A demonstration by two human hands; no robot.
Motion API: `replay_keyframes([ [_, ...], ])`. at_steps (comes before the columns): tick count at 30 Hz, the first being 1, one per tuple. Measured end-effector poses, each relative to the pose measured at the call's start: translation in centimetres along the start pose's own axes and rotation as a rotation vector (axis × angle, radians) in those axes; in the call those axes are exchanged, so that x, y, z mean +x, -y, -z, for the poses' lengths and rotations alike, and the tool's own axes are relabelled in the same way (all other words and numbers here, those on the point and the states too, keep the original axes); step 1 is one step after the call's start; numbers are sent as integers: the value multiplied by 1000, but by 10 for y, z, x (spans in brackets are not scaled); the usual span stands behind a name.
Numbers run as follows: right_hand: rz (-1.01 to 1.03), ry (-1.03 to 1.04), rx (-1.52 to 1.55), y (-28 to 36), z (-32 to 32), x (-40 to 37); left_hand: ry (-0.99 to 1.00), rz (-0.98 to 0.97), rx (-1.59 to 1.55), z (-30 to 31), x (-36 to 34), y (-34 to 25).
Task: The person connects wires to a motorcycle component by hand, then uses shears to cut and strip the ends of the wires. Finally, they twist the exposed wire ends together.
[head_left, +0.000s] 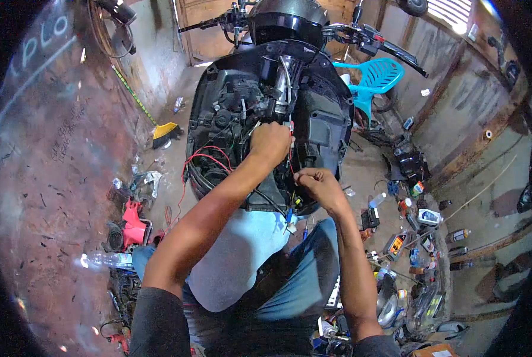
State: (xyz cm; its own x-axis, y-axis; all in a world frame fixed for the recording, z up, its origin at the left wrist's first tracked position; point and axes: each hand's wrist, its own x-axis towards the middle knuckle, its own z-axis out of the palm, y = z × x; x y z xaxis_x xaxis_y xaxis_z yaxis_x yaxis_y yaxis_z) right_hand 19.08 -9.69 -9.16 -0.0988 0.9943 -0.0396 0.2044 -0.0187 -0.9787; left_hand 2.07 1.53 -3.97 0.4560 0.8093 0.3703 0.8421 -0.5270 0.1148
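Note:
In front of me stands a motor scooter's opened black front body [328,113], with its inner parts and wiring bare. My left hand [270,144] is closed in a fist below the silver steering column [285,83]; what it grips is hidden. A thin red wire [291,162] runs down beside that hand toward the pinched fingertips of my right hand [318,185], which appear to hold it. Another red wire [209,156] loops over the left side of the body. Below my right hand are a yellow connector [297,203] and a blue piece [289,215].
The handlebar [391,47] spans the far side. A turquoise plastic chair [382,74] stands behind at the right. Bottles [429,216], tools and parts litter the floor at the right. A yellow broom [166,132] leans on the left wall, near a red part [134,223].

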Motion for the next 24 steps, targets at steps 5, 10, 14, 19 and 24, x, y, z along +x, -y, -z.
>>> replay_keyframes([
  [5,24,-9,56,2,-3,-4,4,40,128,-7,18,-12],
  [10,37,-10,33,5,-7,-5,0,123,245,-24,25,-26],
  [14,-32,26,12,10,-10,-1,57,159,216,-26,35,-24],
  [19,-37,-20,44,18,-2,-12,211,112,-101,20,6,5],
  [24,-9,28,120,11,-2,-13,-144,-50,-400,42,-44,-9],
])
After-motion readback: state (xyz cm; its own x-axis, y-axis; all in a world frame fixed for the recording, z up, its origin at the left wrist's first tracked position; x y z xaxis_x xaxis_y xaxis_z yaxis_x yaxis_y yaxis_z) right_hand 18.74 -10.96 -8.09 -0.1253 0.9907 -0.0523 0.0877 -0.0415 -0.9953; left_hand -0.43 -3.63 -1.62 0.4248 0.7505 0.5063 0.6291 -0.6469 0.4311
